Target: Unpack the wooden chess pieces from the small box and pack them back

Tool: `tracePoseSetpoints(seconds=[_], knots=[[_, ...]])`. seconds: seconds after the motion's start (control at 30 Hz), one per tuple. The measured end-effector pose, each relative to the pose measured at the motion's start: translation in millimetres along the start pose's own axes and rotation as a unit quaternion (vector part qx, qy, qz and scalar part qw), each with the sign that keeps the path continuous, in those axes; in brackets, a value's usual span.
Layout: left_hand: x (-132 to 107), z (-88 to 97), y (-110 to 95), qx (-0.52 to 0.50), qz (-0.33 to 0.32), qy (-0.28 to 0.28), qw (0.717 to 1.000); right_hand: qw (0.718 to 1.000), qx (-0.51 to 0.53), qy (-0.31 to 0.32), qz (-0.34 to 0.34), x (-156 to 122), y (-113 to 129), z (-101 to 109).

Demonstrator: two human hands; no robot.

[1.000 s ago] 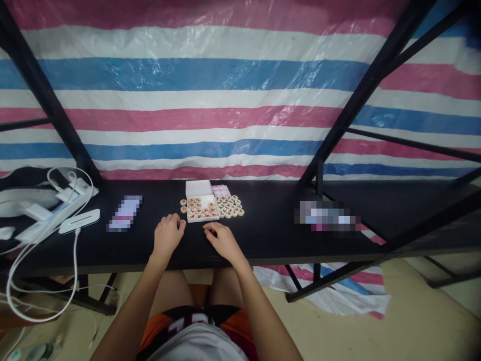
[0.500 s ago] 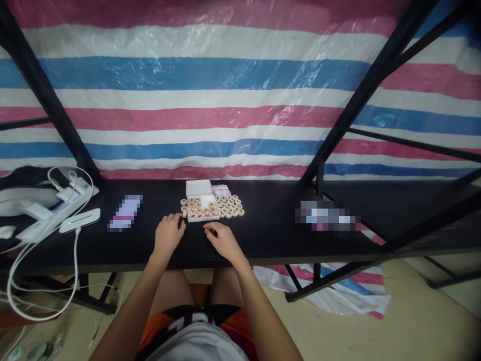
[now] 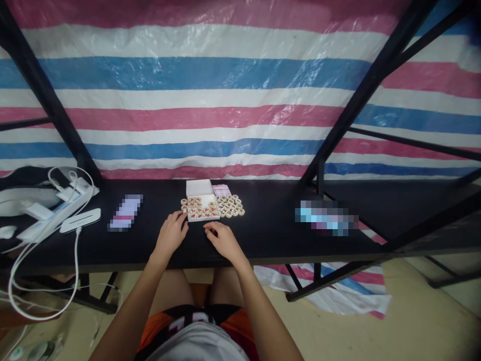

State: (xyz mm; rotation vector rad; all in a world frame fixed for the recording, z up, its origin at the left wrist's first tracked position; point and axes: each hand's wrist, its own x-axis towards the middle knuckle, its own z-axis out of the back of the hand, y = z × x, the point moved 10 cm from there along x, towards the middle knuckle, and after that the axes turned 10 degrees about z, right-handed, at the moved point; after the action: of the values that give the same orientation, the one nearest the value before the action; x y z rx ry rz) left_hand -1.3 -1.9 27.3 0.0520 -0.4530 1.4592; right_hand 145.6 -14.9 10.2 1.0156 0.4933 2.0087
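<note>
An open white box (image 3: pixel 203 218) stands on the black table, lid tipped back, holding Chinese chess pieces (image 3: pixel 195 205) with red characters. My left hand (image 3: pixel 172 231) is at the box's front left corner. Its bent fingers reach a couple of loose red-marked pieces (image 3: pixel 184 202) beside the box and partly cover one. A gap shows between its thumb and fingers, and no piece is seen lifted. My right hand (image 3: pixel 222 240) rests on the table in front of the box, fingers loosely curved and apart, with nothing visible in it. Dark-marked pieces (image 3: pixel 231 205) lie grouped right of the box.
Behind the dark-marked pieces lies a small pink-and-white packet (image 3: pixel 221 190). To the left are a blurred-out phone-like object (image 3: pixel 126 213), a white device (image 3: pixel 80 220) with a cable and a power strip (image 3: pixel 56 210). A pixelated object (image 3: pixel 326 218) lies right. Black metal posts (image 3: pixel 349 95) frame the table.
My left hand has shifted slightly right and forward, its fingertips now covering more of the nearer loose piece beside the box. My right hand has stayed in place.
</note>
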Motion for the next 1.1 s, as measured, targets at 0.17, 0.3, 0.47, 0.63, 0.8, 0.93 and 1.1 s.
tracePoseSetpoints(seconds=[0.17,0.3,0.47,0.63,0.8,0.93,1.1], knots=[[1,-2.3,0,-0.012,-0.010,-0.006,1.000,1.000,-0.003,0.000,0.004,0,1,0],[2,-8.2,1,-0.011,-0.013,0.008,1.000,1.000,-0.005,0.001,0.004,0,0,0],[3,-13.0,2,-0.020,-0.017,0.021,0.999,1.000,-0.006,0.001,0.002,0,0,0],[3,-13.6,2,-0.041,-0.024,0.018,0.999,1.000,-0.006,0.002,0.003,0,3,1],[2,-12.8,2,-0.044,-0.018,0.022,0.999,1.000,-0.008,0.004,0.003,0,2,1],[3,-9.9,2,-0.039,-0.010,0.018,0.999,1.000,-0.008,-0.001,0.004,0,2,1],[4,-9.2,5,-0.041,0.002,0.009,0.999,1.000,-0.003,-0.002,0.003,0,2,2]])
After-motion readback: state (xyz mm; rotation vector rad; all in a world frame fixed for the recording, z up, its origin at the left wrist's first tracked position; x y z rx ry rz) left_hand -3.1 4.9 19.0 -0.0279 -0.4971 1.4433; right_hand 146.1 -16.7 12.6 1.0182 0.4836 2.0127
